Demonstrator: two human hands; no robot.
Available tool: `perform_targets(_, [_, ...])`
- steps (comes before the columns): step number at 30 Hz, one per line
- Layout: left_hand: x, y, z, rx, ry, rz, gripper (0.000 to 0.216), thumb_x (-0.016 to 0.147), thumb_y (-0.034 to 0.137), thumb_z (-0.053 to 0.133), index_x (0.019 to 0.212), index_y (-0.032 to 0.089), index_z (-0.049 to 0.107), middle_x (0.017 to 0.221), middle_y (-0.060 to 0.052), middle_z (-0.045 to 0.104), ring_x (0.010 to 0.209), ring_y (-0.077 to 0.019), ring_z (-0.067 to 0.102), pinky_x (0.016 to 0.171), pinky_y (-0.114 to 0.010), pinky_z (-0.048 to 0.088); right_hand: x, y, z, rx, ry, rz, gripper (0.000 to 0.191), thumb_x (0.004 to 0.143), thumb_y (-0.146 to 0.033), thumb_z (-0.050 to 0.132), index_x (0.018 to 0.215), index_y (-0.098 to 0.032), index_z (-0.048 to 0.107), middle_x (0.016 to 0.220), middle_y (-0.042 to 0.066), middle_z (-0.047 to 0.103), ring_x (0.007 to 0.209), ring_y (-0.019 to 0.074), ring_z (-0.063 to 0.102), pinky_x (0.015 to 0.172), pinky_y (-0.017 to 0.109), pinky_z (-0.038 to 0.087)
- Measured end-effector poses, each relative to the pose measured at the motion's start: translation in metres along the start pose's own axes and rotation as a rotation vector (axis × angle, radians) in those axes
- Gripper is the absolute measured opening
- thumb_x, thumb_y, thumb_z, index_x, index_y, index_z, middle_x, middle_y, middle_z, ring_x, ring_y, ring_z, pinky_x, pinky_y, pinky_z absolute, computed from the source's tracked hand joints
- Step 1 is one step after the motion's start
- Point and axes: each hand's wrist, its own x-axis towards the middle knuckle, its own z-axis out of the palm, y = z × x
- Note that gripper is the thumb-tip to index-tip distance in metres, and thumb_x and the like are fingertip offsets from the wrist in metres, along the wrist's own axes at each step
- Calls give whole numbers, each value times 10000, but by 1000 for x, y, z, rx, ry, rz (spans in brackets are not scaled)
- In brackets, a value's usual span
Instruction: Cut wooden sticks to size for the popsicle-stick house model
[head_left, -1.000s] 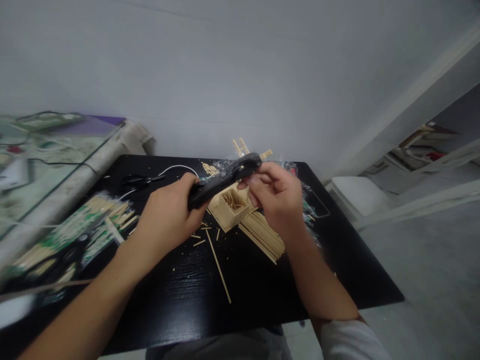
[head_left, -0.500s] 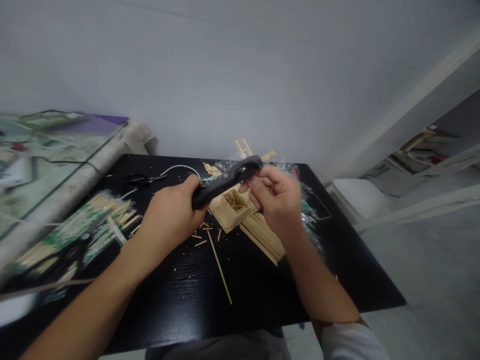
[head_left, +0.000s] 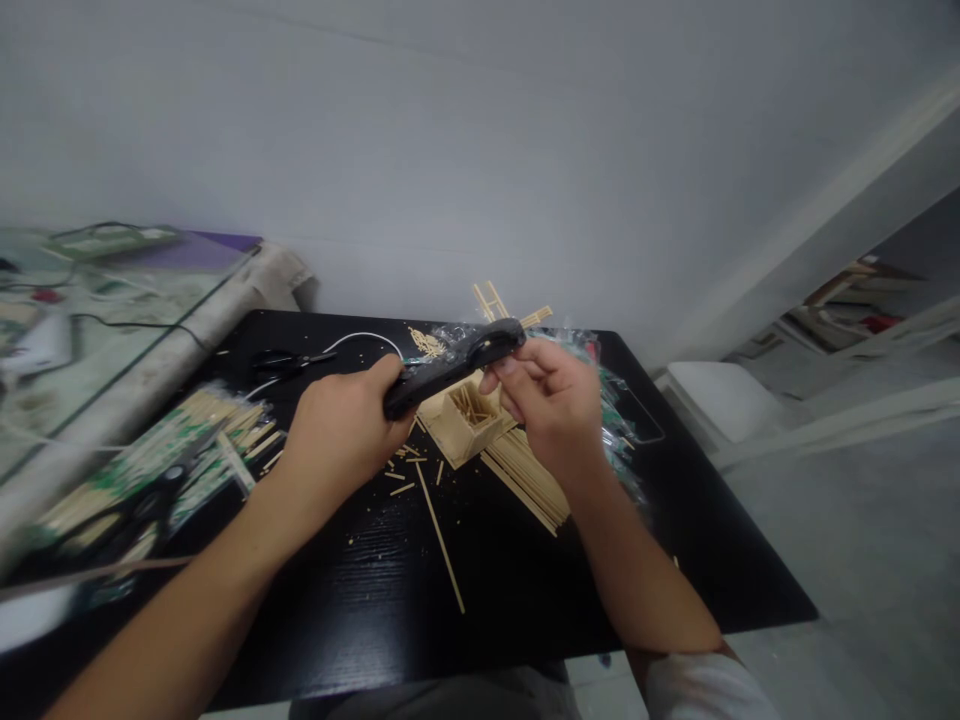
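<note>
My left hand [head_left: 349,410] is closed around the near end of a long, black handheld tool [head_left: 454,368] with a rounded far end, held tilted above the table. At that far end, my right hand [head_left: 551,400] has its thumb and fingers pinched together, close against the underside; whatever lies between them is too small to make out. Below the tool stands a small wooden box [head_left: 472,425] on a flat base, with short stick pieces inside. Beside it lies a bundle of thin wooden sticks [head_left: 525,480], partly behind my right hand.
Black-handled scissors [head_left: 281,362] lie at the back left, near a white cord [head_left: 360,335]. Packaged sticks [head_left: 199,430] and larger scissors [head_left: 154,495] lie at left. A single stick [head_left: 441,540] and cut bits lie on the black table [head_left: 360,600]. Clear plastic wrapping [head_left: 619,400] is at right.
</note>
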Motion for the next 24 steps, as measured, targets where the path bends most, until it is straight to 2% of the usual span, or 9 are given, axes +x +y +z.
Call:
perform_targets(13, [-1, -7, 2, -118, 79, 98, 161, 933, 318, 565, 1022, 203, 635, 892, -94, 766, 790, -281, 725, 660, -337, 412, 5, 3, -8, 152, -154, 10, 249, 952, -410, 779, 874, -185, 704, 704, 1, 699, 458, 46, 348, 422, 252, 222])
perform_targets(24, [-2, -13, 4, -171, 111, 154, 115, 903, 268, 576, 997, 211, 607, 872, -79, 748, 770, -261, 704, 667, -337, 415, 7, 3, -10, 210, -234, 34, 262, 959, -411, 780, 848, -183, 712, 657, -21, 649, 460, 43, 338, 425, 247, 230])
